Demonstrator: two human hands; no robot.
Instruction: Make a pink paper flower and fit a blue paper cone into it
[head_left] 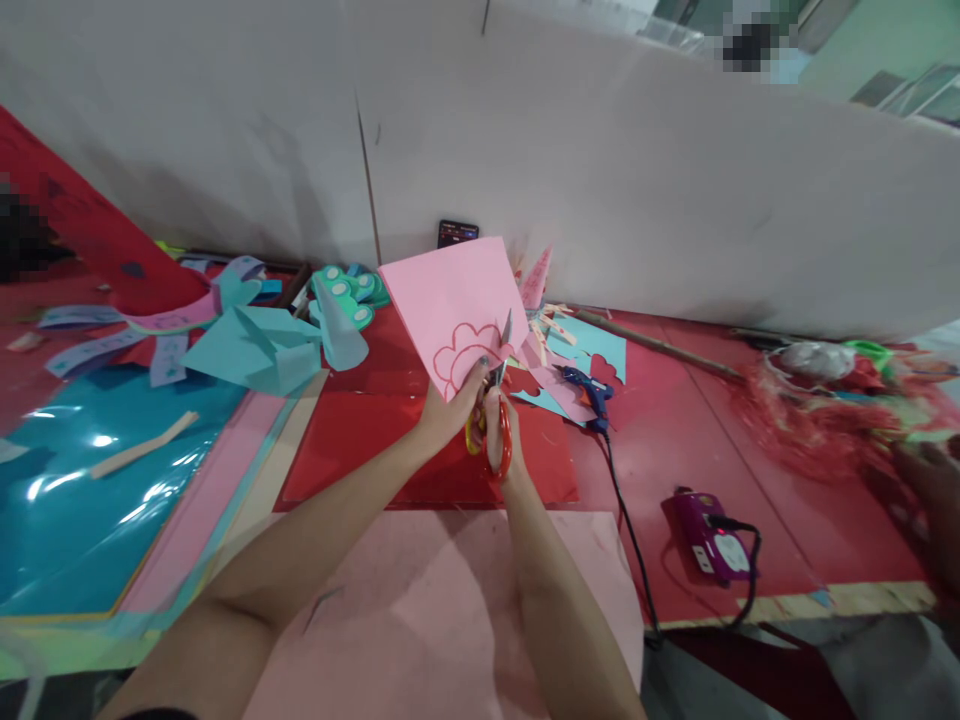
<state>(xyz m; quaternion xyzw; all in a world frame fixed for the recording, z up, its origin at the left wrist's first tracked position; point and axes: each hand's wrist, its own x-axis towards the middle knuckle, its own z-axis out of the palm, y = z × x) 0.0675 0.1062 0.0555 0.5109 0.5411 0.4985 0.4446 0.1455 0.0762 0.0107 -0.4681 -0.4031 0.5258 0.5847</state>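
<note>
A sheet of pink paper (457, 295) with a scalloped red outline drawn on its lower part is held up over the red table. My left hand (448, 405) grips its lower edge, fingers closed on it. Scissors (504, 445) with red and yellow handles are in my right hand (495, 415), whose fingers are wrapped in the loops. The blades point up and lie at the right edge of the sheet, beside the drawn outline. How far apart the blades are is hard to tell.
A blue glue gun (591, 395) lies right of the hands, its cable running near a purple power box (711, 535). Light-blue paper pieces (259, 350) and a glossy blue sheet (97, 480) are left. A phone (457, 233) leans at the wall. Another person's hand (930, 490) is far right.
</note>
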